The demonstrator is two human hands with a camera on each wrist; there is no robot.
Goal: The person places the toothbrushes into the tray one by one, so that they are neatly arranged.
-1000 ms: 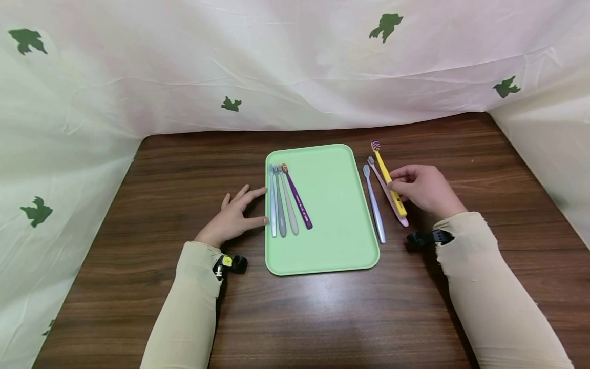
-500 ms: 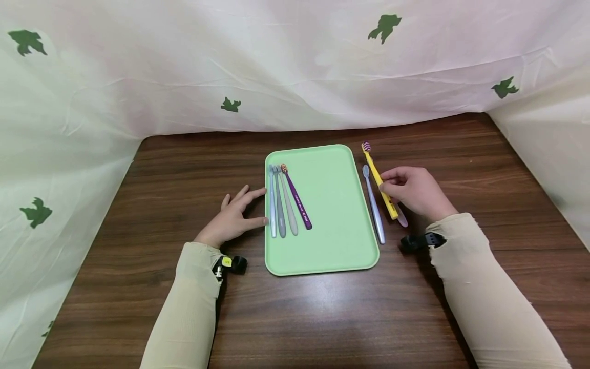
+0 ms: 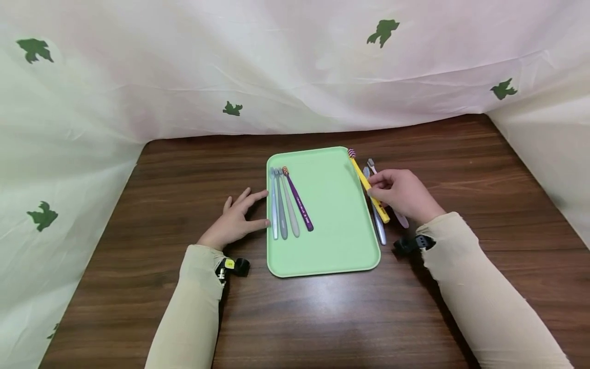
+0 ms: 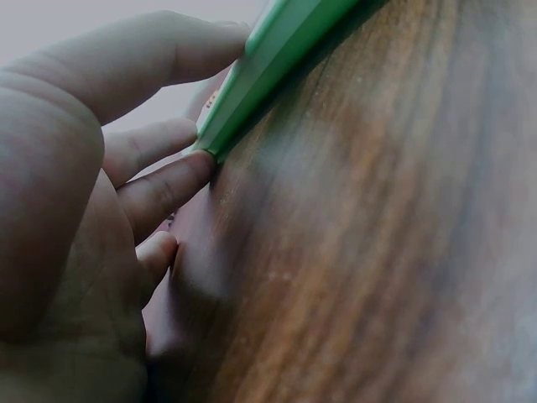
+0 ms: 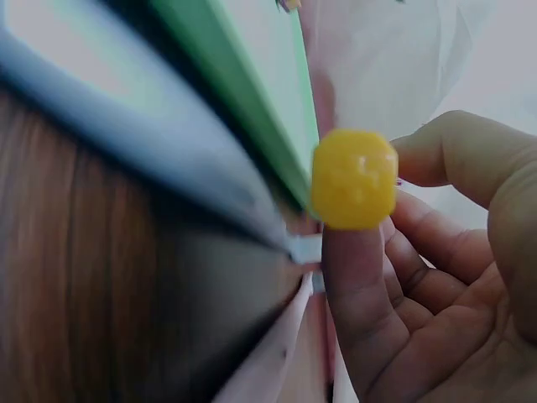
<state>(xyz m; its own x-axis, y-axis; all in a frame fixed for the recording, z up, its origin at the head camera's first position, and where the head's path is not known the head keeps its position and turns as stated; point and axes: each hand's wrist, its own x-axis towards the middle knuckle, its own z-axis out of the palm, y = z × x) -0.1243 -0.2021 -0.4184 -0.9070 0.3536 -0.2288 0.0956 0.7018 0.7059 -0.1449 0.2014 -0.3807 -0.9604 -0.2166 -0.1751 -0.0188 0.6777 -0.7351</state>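
Note:
My right hand (image 3: 405, 193) pinches a yellow toothbrush (image 3: 364, 180) by its handle, over the right edge of a green tray (image 3: 336, 246). In the right wrist view the butt of the yellow toothbrush (image 5: 354, 178) faces the camera, between thumb and finger. Below it on the table lie a blue toothbrush (image 3: 380, 228) and a pink toothbrush (image 3: 403, 220), both partly hidden. My left hand (image 3: 234, 219), fingers spread, touches the tray's left edge. At the tray's left side lie a purple toothbrush (image 3: 300, 205) and several grey and blue toothbrushes (image 3: 282, 215).
A dark wooden table (image 3: 318, 318) bears everything. White cloth (image 3: 286, 66) with green leaf-like shapes hangs at the back and both sides. A black wrist camera (image 3: 410, 245) sits under the right wrist, close above the table.
My right hand has moved left with the yellow toothbrush, from above the pink one, past the blue one, to the tray's right edge. The left hand stays at the tray's edge.

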